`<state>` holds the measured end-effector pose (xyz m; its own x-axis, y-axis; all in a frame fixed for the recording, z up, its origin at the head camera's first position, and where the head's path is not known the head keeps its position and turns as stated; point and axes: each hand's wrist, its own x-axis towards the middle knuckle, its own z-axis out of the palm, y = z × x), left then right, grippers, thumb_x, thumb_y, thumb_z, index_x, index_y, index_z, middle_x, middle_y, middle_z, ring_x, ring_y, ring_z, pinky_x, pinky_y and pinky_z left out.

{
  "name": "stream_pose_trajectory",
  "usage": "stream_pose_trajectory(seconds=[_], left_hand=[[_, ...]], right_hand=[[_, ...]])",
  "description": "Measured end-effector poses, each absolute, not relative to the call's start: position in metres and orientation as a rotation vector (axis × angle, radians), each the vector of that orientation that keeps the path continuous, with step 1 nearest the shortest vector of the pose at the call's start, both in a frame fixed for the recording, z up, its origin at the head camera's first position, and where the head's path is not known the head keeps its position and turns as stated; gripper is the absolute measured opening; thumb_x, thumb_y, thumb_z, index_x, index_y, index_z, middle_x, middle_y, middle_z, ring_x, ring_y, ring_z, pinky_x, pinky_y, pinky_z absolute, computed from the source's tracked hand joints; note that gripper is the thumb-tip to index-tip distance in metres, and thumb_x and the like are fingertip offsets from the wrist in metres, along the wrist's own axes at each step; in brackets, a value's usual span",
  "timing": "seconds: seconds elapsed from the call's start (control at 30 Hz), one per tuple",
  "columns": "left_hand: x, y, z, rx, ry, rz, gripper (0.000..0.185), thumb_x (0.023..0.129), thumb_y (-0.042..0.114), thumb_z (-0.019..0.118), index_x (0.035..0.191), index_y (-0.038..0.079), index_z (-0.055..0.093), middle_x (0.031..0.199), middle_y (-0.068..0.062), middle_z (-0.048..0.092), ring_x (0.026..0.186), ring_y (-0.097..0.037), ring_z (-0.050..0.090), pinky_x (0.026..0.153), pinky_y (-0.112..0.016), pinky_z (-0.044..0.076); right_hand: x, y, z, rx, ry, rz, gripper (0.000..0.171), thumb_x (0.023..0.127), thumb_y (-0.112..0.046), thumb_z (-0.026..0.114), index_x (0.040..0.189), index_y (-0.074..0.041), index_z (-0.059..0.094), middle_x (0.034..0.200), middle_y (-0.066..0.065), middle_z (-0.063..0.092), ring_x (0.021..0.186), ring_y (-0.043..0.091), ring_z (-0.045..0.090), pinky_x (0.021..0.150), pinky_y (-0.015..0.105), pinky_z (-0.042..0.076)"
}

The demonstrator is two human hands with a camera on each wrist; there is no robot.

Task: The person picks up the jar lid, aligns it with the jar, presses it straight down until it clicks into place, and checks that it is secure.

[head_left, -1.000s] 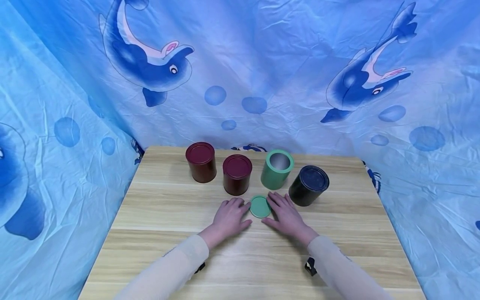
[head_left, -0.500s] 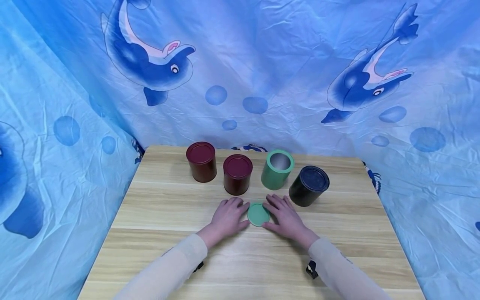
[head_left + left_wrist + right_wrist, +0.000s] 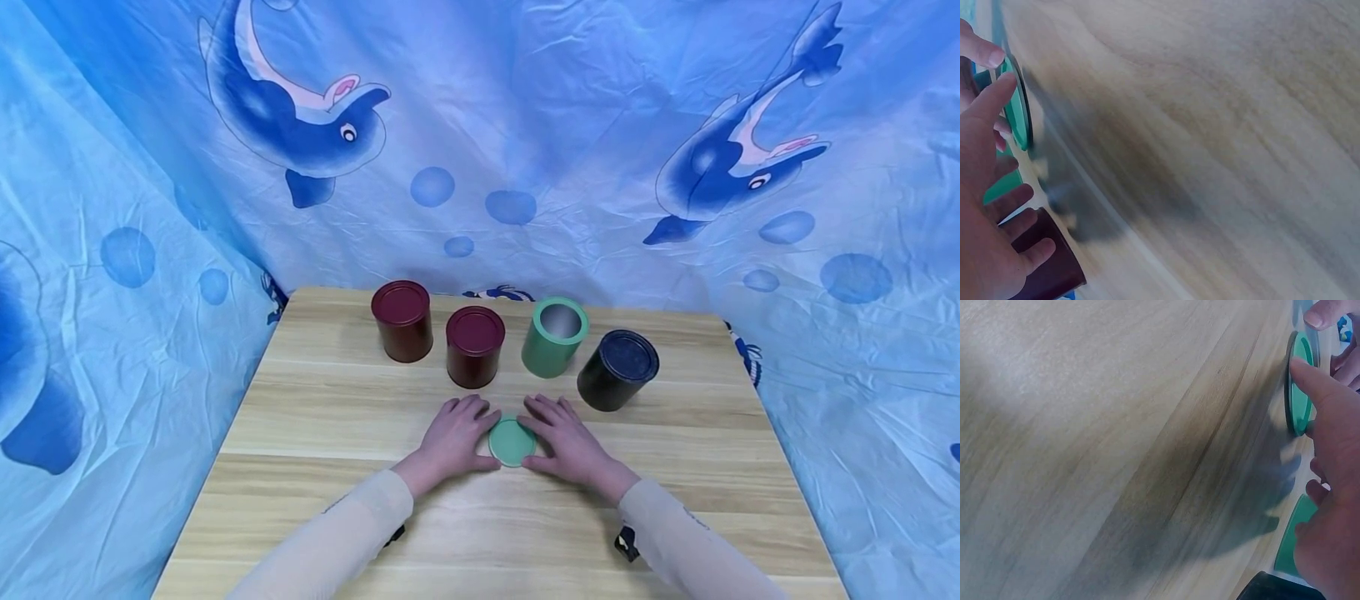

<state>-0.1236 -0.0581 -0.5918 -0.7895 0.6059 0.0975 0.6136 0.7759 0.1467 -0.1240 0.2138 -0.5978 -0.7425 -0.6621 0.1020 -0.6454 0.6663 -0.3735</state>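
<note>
A round green lid (image 3: 512,443) is between my two hands, in front of the row of cans. My left hand (image 3: 452,437) holds its left side, with thumb and index fingertip at the rim. From the right, my right hand (image 3: 567,443) grips the opposite side the same way, its thumb (image 3: 1305,378) against the lid in the right wrist view. The other fingers of both hands spread past the lid toward the cans. Behind the lid stands a green can (image 3: 549,353), its top uncovered and its grey inside showing.
Two dark red cans (image 3: 472,367) with lids on stand at the left of the row. A black can (image 3: 607,387) with its lid on stands at the right. The wooden tabletop (image 3: 315,400) meets a blue dolphin-print cloth (image 3: 465,133) at the back.
The green lid has come toward me and slightly left. My left hand has closed in on its left rim, and my right hand has followed it, shifting slightly left. The cans stay put.
</note>
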Motion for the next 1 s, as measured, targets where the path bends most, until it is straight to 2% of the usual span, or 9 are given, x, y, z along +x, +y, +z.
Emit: stream_pose_trajectory(seconds=[0.43,0.67,1.0], left_hand=[[-0.1189,-0.061,-0.5952,-1.033,-2.934,-0.305,0.076,0.083,0.068,0.082,0.142,0.02,0.071,0.146,-0.01,0.062,0.143,-0.033,0.052,0.116,-0.055,0.044],[-0.1182,-0.063,-0.5976,-1.053,-2.911,-0.331,0.075,0.084,0.067,0.081,0.142,0.021,0.072,0.146,-0.011,0.063,0.143,-0.035,0.052,0.116,-0.055,0.044],[-0.1171,-0.0675,-0.5987,-1.067,-2.907,-0.369,0.078,0.082,0.067,0.083,0.143,0.02,0.071,0.146,-0.012,0.063,0.144,-0.037,0.051,0.117,-0.057,0.043]], right_hand=[[-0.1206,0.2108,-0.5977,-1.156,2.801,-0.596,0.074,0.092,-0.048,0.083,0.15,-0.009,0.062,0.165,0.02,0.045,0.155,0.043,0.036,0.124,0.071,0.025],[-0.1181,0.2154,-0.5956,-1.144,2.811,-0.638,0.081,0.087,-0.045,0.088,0.148,-0.001,0.061,0.162,0.023,0.047,0.153,0.045,0.039,0.123,0.071,0.027],[-0.1171,0.2142,-0.5978,-1.141,2.825,-0.604,0.075,0.086,-0.046,0.088,0.144,-0.003,0.066,0.162,0.021,0.048,0.154,0.044,0.038,0.124,0.071,0.026]])
